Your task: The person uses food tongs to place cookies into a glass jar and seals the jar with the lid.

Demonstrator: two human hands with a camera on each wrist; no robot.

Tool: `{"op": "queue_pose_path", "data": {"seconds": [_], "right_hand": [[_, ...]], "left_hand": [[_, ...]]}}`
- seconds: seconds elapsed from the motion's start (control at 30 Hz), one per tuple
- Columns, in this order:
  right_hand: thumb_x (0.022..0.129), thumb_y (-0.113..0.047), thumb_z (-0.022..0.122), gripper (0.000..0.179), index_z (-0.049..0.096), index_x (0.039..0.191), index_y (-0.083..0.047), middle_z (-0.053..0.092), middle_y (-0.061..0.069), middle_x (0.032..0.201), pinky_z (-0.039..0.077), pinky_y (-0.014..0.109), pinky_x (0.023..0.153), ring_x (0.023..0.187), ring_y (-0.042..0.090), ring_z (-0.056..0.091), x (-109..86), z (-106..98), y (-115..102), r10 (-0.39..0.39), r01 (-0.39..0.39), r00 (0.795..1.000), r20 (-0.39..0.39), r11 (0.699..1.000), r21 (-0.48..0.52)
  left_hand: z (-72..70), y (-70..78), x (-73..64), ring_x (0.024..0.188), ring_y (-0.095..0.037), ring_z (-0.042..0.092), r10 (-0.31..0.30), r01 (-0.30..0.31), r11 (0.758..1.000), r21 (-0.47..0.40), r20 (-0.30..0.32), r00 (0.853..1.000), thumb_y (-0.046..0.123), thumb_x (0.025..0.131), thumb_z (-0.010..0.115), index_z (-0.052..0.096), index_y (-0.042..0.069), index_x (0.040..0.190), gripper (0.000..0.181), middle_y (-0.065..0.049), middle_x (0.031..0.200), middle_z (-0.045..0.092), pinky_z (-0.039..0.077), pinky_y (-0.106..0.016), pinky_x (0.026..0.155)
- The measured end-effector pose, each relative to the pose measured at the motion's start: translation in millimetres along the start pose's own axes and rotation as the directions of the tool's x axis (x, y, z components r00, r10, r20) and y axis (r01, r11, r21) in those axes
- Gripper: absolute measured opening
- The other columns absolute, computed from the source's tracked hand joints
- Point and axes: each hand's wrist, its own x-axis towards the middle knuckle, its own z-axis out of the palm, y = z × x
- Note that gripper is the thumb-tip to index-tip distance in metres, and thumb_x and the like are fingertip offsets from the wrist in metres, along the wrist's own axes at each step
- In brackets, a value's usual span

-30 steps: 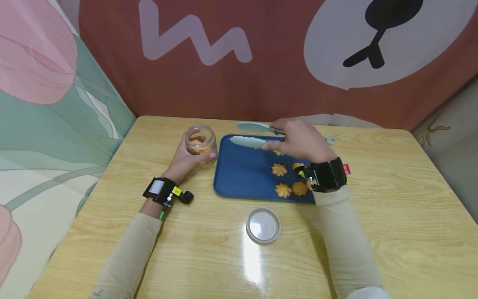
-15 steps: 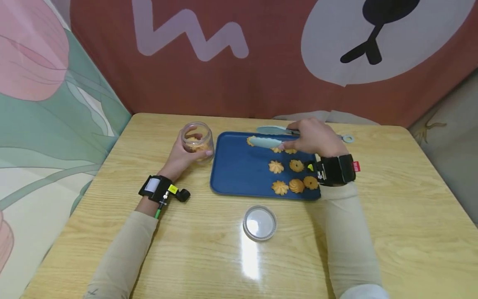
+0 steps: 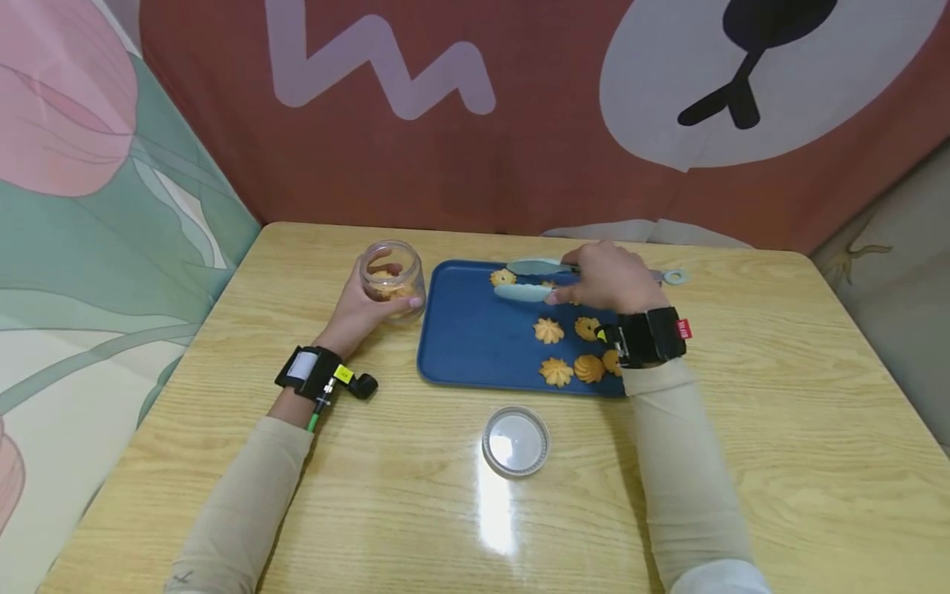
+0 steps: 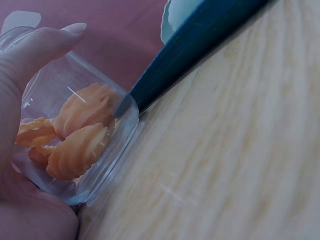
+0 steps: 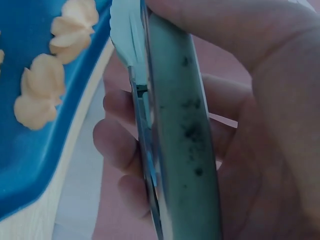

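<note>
My left hand (image 3: 364,299) grips a clear jar (image 3: 411,285) left of the tray, fingers around its far side and thumb on the near side. Several cookies (image 4: 82,132) lie in the bottom of the jar in the left wrist view. With my right hand (image 3: 612,280) I hold pale blue tongs (image 3: 524,293) over the back of the blue tray (image 3: 475,330). The tongs' tips are apart, near a cookie (image 3: 503,277) at the tray's back edge. In the right wrist view the thumb and fingers wrap the tongs' handle (image 5: 182,130). Some back cookies are partly hidden.
More cookies (image 3: 556,372) lie on the right half of the tray, some covered by the right wrist strap. A round clear lid (image 3: 516,441) lies on the wooden table (image 3: 401,487) in front of the tray. A printed curtain (image 3: 519,165) hangs behind the table.
The tongs have swung right from beside the jar, then slightly back left and lower over the tray's back cookies. The left hand keeps its hold on the jar. The view has shifted slightly.
</note>
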Motion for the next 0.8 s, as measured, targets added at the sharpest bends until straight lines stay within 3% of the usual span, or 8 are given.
{"op": "queue_pose_path", "data": {"seconds": [0.33,0.8], "right_hand": [[0.074,-0.049,0.076,0.067,0.059,0.126,-0.01,0.064,0.012,0.118,0.049,0.054,0.079,0.096,0.029,0.058,8.0,10.3,0.5,-0.024,0.024,0.999,-0.034,1.0,-0.013],[0.076,-0.045,0.075,0.054,0.064,0.12,-0.016,0.068,0.007,0.104,0.05,0.049,0.067,0.081,0.022,0.059,9.2,10.8,-3.1,-0.05,0.049,0.997,-0.057,0.998,-0.028]], "left_hand": [[-1.8,-1.6,-2.0,0.111,-0.024,0.05,0.001,-0.001,1.0,-0.013,-0.004,1.0,0.008,0.074,0.08,0.031,0.025,0.14,0.084,-0.025,0.134,0.041,0.045,-0.023,0.082],[-6.3,-4.9,-3.1,0.112,-0.025,0.049,-0.004,0.004,1.0,-0.003,-0.003,1.0,0.009,0.074,0.081,0.03,0.023,0.141,0.085,-0.025,0.134,0.041,0.046,-0.021,0.082]]}}
